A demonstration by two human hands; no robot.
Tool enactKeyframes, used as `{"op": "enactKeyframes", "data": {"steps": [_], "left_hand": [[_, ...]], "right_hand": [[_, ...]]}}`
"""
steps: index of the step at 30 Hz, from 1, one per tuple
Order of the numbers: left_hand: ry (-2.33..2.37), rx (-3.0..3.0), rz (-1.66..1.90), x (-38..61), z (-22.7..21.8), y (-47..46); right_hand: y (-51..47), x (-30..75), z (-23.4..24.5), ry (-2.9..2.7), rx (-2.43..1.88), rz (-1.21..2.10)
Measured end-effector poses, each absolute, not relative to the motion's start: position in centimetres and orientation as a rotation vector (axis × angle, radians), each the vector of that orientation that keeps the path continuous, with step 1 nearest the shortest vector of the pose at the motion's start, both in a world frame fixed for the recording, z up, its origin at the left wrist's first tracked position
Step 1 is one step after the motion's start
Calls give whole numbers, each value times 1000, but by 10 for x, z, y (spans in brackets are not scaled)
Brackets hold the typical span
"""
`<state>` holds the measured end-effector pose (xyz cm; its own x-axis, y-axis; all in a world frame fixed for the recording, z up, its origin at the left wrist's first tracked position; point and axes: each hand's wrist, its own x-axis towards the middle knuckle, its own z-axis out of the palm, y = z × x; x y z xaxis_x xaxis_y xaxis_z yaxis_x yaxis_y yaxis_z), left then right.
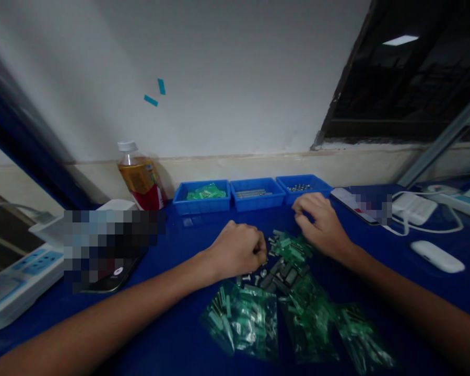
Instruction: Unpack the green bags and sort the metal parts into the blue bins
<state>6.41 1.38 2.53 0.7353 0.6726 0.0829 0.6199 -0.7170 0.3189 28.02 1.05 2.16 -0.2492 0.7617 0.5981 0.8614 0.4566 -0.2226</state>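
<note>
My left hand (237, 250) is closed in a loose fist beside the pile of small parts; its fingertips point down and whatever they pinch is hidden. My right hand (321, 223) hovers just in front of the right-hand blue bin, fingers curled in, their contents not visible. Between and below the hands lie green pieces (292, 248), dark grey pieces (280, 275) and several loose screws (257, 280). Closer to me are clear bags of green and metal parts: one on the left (256, 321), one in the middle (311, 326), one on the right (362, 337).
Along the wall stand a blue bin (201, 206) with green bags, another (258, 202) with long metal pieces, and a third (319, 183) with small metal parts. A drink bottle (141, 177), power strip (21, 284) and phone (117, 277) are left; a white case (436, 256) is right.
</note>
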Motion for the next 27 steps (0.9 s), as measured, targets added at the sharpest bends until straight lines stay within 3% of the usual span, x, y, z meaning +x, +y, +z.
{"op": "enactKeyframes", "data": {"steps": [8, 12, 16, 24, 27], "left_hand": [[791, 2652, 407, 55, 20, 14], [702, 2688, 407, 53, 21, 15], [728, 2618, 417, 52, 16, 22], [704, 2608, 476, 45, 4, 34], [745, 2549, 562, 44, 4, 35]], "right_hand": [[-46, 237, 32, -2307, -1223, 40], [-81, 216, 37, -2531, -883, 3], [-92, 204, 11, -2598, -535, -115], [-76, 207, 10, -2614, -710, -163], [-73, 211, 24, -2580, -823, 29]]}}
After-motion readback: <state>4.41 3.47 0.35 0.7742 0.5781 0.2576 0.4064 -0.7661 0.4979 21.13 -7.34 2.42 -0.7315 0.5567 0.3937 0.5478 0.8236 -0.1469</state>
